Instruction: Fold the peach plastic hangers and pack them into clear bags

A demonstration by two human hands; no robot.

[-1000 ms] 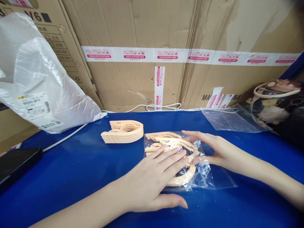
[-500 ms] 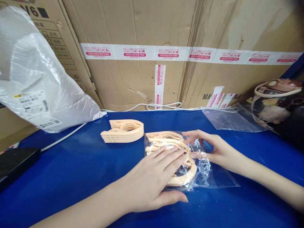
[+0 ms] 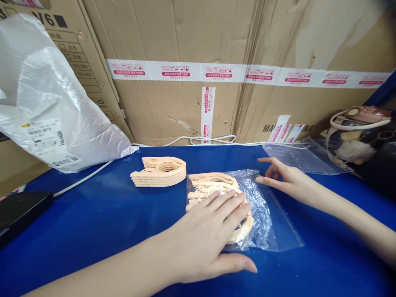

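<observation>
Folded peach-coloured plastic hangers (image 3: 216,178) lie inside a clear plastic bag (image 3: 262,225) on the blue table. My left hand (image 3: 207,235) rests flat over the bagged hangers, fingers stretched out and thumb apart, covering part of them. Just right of the bag hovers my right hand (image 3: 283,177), empty, with thumb and index finger apart and the other fingers curled. A neat stack of matching folded hangers (image 3: 159,172) sits beside the bag, to its upper left.
Large cardboard boxes (image 3: 173,107) stand along the back, with a white cable (image 3: 213,139) at their foot. At left are a white parcel bag (image 3: 62,107) and a black device (image 3: 24,216). Another clear bag (image 3: 287,156) and a brown-lidded container (image 3: 355,132) occupy the back right.
My right hand has let go of the bag and moved right and slightly away from it. My left hand has slid a little to the right over the hangers.
</observation>
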